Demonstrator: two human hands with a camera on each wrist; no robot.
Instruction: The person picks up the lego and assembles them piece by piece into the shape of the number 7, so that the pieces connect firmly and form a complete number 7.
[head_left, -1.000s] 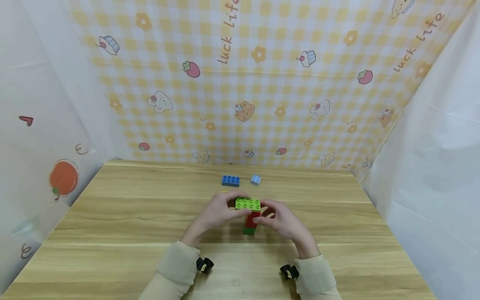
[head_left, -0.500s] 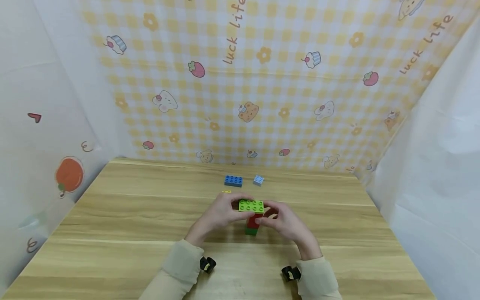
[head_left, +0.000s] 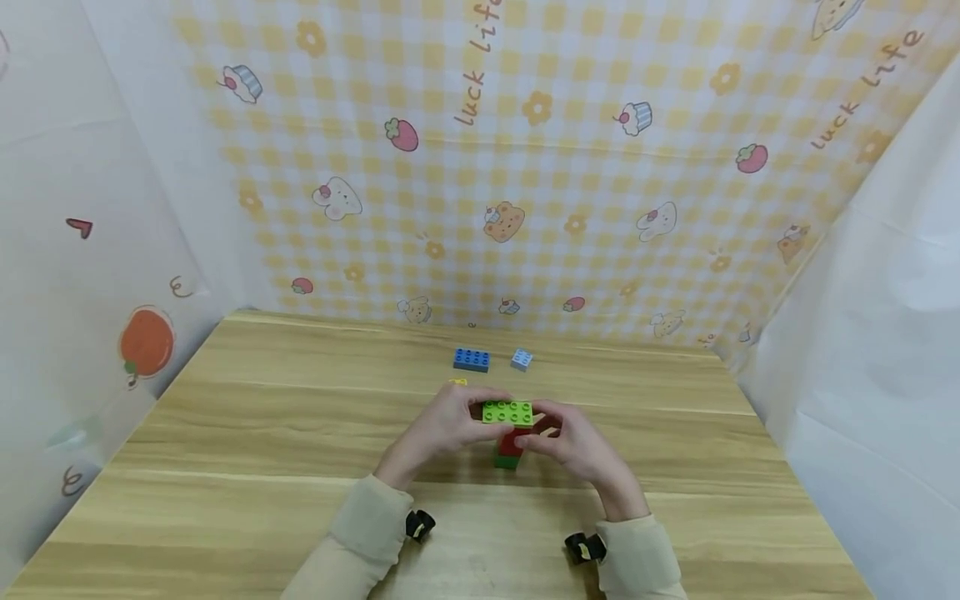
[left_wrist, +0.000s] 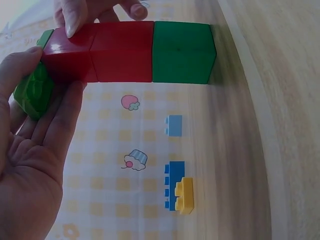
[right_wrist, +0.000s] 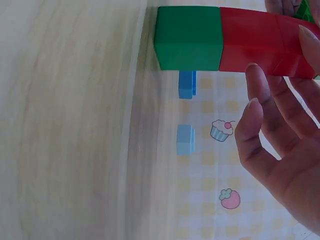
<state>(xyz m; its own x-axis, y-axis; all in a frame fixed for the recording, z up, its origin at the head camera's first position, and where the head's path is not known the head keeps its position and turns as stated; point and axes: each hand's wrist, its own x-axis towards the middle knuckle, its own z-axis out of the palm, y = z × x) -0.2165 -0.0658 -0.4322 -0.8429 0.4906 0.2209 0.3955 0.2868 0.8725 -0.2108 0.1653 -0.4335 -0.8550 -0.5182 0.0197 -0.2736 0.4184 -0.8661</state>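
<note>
A small tower stands upright on the wooden table: a dark green block at the bottom and two red blocks above it. At its top lies a light green eight-stud brick, overhanging the tower to the left. My left hand pinches this brick between thumb and fingers, thumb at the near side. From the right, my right hand holds the upper red block with its thumb in front and fingers behind; its lower fingers are spread beside the tower in the right wrist view.
Behind the tower lie a blue eight-stud brick and a small light blue brick. A yellow brick sits near the blue one, mostly covered by my left hand in the head view. A checkered cloth hangs behind the table.
The head view has shifted slightly, so everything appears a little further right. Both hands keep their hold on the tower, and the light green brick stays on top.
</note>
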